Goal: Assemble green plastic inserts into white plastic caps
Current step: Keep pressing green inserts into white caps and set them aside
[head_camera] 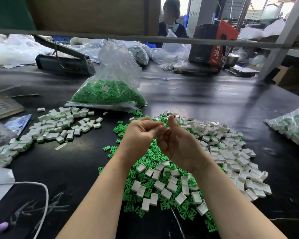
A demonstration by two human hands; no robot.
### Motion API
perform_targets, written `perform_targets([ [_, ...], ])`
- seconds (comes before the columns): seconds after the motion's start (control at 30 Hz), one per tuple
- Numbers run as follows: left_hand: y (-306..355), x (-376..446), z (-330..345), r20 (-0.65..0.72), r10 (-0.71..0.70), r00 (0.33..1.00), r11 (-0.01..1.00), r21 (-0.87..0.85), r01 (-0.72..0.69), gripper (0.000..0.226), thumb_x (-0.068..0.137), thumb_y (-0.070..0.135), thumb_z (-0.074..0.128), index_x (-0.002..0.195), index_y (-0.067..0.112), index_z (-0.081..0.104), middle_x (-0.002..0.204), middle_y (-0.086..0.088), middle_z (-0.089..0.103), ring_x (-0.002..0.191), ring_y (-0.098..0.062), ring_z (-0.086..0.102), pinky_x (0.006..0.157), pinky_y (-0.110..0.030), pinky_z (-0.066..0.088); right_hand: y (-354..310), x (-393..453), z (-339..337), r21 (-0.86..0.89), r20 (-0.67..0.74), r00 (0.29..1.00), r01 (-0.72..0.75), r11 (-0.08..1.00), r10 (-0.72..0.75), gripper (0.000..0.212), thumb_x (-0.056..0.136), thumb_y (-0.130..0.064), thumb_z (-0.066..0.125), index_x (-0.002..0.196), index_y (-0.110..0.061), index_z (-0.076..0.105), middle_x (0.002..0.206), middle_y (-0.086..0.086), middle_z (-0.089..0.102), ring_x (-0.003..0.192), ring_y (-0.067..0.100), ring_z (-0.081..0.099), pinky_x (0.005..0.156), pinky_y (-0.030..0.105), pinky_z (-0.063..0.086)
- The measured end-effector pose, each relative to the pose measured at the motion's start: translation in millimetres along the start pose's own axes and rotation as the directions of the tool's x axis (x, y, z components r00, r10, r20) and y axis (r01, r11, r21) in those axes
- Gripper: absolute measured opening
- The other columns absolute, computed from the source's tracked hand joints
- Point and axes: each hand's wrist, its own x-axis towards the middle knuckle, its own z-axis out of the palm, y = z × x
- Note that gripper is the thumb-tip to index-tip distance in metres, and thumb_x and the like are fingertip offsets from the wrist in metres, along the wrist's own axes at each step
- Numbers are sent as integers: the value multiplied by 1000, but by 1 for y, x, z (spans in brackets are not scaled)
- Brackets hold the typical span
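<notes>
I am holding one small white rectangular plastic cap [166, 127] between my two hands, above the mixed pile at the centre of the black work table [205, 94]. My left hand [140, 133] is curling its fingertips around the cap from the 9 o'clock side. My right hand [176, 142] is closing on it from the 3 o'clock side, thumb raised toward 12 o'clock. Both grips are clamped on this one cap; whether a green insert is already seated inside it, I cannot tell, since my fingers are covering the opening.

The cap's long axis appears to be running roughly from 10 o'clock to 4 o'clock, though little of it is showing. Both hands are touching it, so neither is nearer. I am judging that the coming press depends on the right thumb bearing straight along the cap's open face while the left hand is bracing it.

Directly below my wrists, at 6 o'clock, the loose heap of green forked plastic inserts [145, 161] is lying mixed with empty white caps [231, 152], which are spreading toward 3 o'clock. At 9 o'clock, well apart, the pile of finished white caps with green showing [55, 128] is lying. At 12 o'clock, the clear plastic bag of green inserts [109, 92] is standing. At 3 o'clock, near the table edge, a second clear bag of assembled caps [293, 125] is resting.
</notes>
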Motion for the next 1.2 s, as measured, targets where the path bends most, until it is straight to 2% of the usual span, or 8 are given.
perform_targets([
  [0.27, -1, 1, 0, 5, -35, 999, 999, -18, 35, 12, 86, 7, 70, 94, 13, 76, 87, -2, 62, 86, -10, 62, 86, -22, 51, 4, 0, 1, 53, 5, 1000, 14, 998, -14, 41, 87, -53, 53, 74, -19, 71, 68, -3, 57, 57, 6, 49, 51, 15, 42],
  [0.53, -1, 0, -2, 23, -27, 999, 1000, -5, 27, 13, 86, 7, 70, 97, 9, 76, 85, 1, 59, 87, -11, 60, 88, -25, 49, 7, 0, 2, 60, 17, 999, 27, 998, -28, 38, 90, -49, 53, 77, -18, 70, 71, -3, 54, 60, 7, 45, 55, 17, 37],
  [0.67, -1, 2, -2, 28, -43, 999, 999, -25, 44, 14, 86, 8, 70, 98, 7, 77, 82, 5, 63, 109, -25, 60, 102, -38, 45, 7, 1, 5, 76, 24, 999, 31, 997, -33, 36, 91, -48, 52, 78, -18, 67, 71, -2, 52, 60, 8, 42, 55, 18, 35],
  [0.7, 0, 2, -3, 28, -41, 999, 999, -29, 41, 12, 86, 8, 70, 96, 9, 78, 81, 6, 65, 108, -24, 61, 102, -38, 46, 6, 1, 5, 74, 31, 999, 24, 997, -26, 38, 90, -50, 51, 76, -18, 66, 69, -2, 52, 59, 8, 43, 53, 18, 35],
  [0.83, -1, 1, -3, 56, -45, 997, 993, -110, 51, 10, 87, 9, 70, 86, 15, 77, 81, 0, 74, 81, -11, 69, 79, -23, 54, 5, 1, 5, 46, 45, 999, 19, 999, -21, 45, 90, -56, 46, 73, -18, 63, 66, -2, 52, 57, 9, 43, 53, 21, 35],
  [0.97, -3, 1, -1, 68, -58, 996, 991, -115, 65, 17, 89, 8, 66, 78, 19, 74, 70, 6, 72, 70, -3, 66, 66, -12, 49, 6, 1, 2, 3, 58, 997, 47, 999, -47, 40, 92, -52, 46, 80, -16, 58, 67, -2, 50, 59, 10, 40, 54, 22, 31],
  [1.1, -3, 0, 1, 62, -70, 996, 990, -116, 77, 15, 87, 5, 62, 75, 12, 69, 62, 3, 64, 59, -6, 59, 59, -13, 47, 7, 1, 0, -73, 79, 996, 37, 997, -31, 42, 95, -49, 43, 99, -10, 57, 68, -4, 51, 61, 8, 42, 54, 19, 33],
  [1.2, 0, -1, 2, 70, -73, 995, 989, -126, 82, 10, 75, 12, 59, 73, 5, 66, 63, -18, 59, 53, -16, 58, 56, -20, 49, 8, 2, 0, -113, 82, 996, 42, 993, -33, 47, 92, -48, 47, 114, -10, 62, 73, -4, 49, 64, 7, 42, 55, 19, 32],
])
